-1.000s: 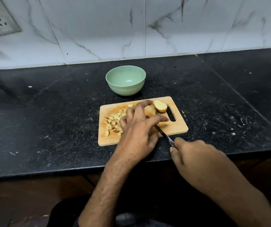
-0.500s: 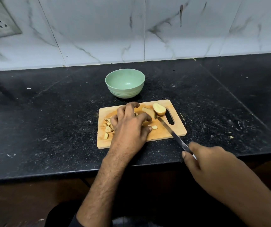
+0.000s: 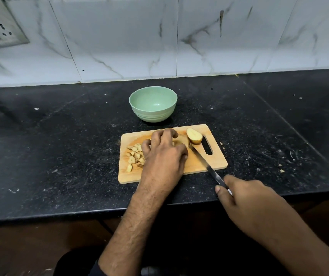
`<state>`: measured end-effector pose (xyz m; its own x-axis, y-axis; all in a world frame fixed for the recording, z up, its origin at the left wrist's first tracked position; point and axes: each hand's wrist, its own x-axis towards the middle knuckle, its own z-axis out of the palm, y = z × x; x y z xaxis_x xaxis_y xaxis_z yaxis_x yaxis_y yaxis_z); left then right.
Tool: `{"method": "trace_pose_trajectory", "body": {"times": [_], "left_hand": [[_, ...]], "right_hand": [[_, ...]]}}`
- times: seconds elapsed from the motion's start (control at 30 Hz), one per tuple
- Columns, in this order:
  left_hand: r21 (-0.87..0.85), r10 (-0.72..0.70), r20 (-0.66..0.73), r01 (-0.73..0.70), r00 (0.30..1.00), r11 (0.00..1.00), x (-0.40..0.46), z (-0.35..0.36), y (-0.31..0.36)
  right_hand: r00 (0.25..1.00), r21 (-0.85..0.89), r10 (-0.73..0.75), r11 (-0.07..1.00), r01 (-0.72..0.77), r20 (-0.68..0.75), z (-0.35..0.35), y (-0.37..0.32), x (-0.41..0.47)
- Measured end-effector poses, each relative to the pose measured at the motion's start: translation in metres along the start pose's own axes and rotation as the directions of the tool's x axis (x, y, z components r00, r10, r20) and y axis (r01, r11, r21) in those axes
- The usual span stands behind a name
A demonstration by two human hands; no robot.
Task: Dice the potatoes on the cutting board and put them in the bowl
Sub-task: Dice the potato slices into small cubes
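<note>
While the left hand [image 3: 164, 156] curls over a potato piece mid-board, the right hand [image 3: 245, 202] grips the knife [image 3: 205, 162], tip beside it: dicing step. Diced potato [image 3: 134, 156] lies left on the cutting board [image 3: 215, 162], potato half [image 3: 194, 135] far right, green bowl [image 3: 153, 104] beyond holds none. Next: blade down clear of the fingers.

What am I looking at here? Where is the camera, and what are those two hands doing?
No machine here: a person wears a camera on the head, looking down at their own hands. A wooden cutting board lies on a black counter. The left hand presses down on a piece of potato that it mostly hides. The right hand grips a knife, its blade over the board. A potato half waits near the board's handle slot, diced potato pieces lie at the left, and a green bowl behind holds nothing visible.
</note>
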<state>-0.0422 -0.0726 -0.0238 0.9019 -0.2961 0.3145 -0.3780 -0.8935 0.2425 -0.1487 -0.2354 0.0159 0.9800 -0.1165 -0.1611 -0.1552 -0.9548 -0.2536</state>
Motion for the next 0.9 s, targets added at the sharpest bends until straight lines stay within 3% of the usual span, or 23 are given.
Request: {"method": "trace_pose_trajectory", "body": {"times": [0.33, 0.5, 0.63, 0.77, 0.9], "left_hand": [[-0.068, -0.141, -0.157, 0.132, 0.977, 0.989, -0.001, -0.007, -0.019], [-0.013, -0.209, -0.226, 0.212, 0.951, 0.977, 0.003, -0.006, -0.019], [-0.053, -0.162, -0.118, 0.157, 0.98, 0.986, 0.012, -0.009, -0.008], [0.051, -0.106, 0.05, 0.103, 0.993, 0.993, 0.03, -0.004, 0.001], [0.05, -0.139, 0.056, 0.137, 0.989, 0.989, 0.042, 0.002, 0.003]], "right_hand": [[0.999, 0.033, -0.024, 0.999, 0.025, -0.029, -0.002, -0.011, 0.006], [0.999, 0.038, -0.017, 0.999, 0.018, -0.033, -0.001, -0.006, 0.008], [0.999, 0.047, 0.0, 0.999, 0.001, -0.039, -0.002, -0.004, 0.01], [0.999, 0.057, 0.004, 0.998, -0.001, -0.039, -0.003, -0.002, 0.01], [0.999, 0.075, -0.007, 0.997, 0.011, -0.044, -0.001, 0.001, 0.009]]}}
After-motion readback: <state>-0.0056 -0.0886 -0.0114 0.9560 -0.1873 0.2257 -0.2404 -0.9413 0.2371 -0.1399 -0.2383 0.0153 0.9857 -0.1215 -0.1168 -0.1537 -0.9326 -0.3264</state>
